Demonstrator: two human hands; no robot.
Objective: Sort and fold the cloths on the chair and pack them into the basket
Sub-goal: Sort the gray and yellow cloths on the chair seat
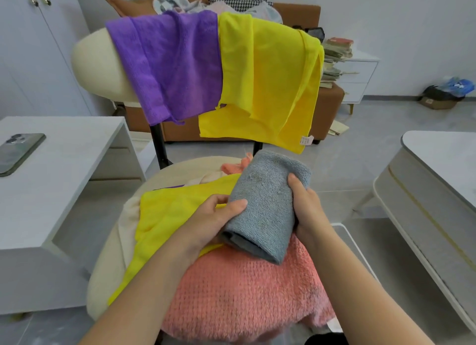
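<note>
Two hands hold one folded grey cloth (265, 205) above the chair seat (164, 174). The left hand (213, 221) grips the cloth's left edge, thumb on top of the fabric and the other fingers curled under it, out of sight. The right hand (306, 208) clasps the right edge, thumb laid along the top and the palm pressed to the side; its fingers wrap beneath, so how tightly they close cannot be told. The cloth lies between the two palms, slanted, its rounded fold pointing away from the person and its open end toward the wrists, where an inner layer shows.

Under it a fluffy pink cloth (244, 293) covers the near part of the seat. A yellow cloth (164, 215) lies spread to the left, partly beneath the left hand and touching the pink one. Behind the grey cloth a peach-coloured piece (231, 167) pokes out, and a thin strip of purple shows at the far edge of the yellow cloth.

Over the chair back (95, 61) hang a purple cloth (167, 63) on the left and another yellow one (268, 81) on the right, side by side, their edges meeting. A phone (18, 151) lies on the white table (64, 169) to the left. The pale rim at the lower right may be the basket (355, 241).
</note>
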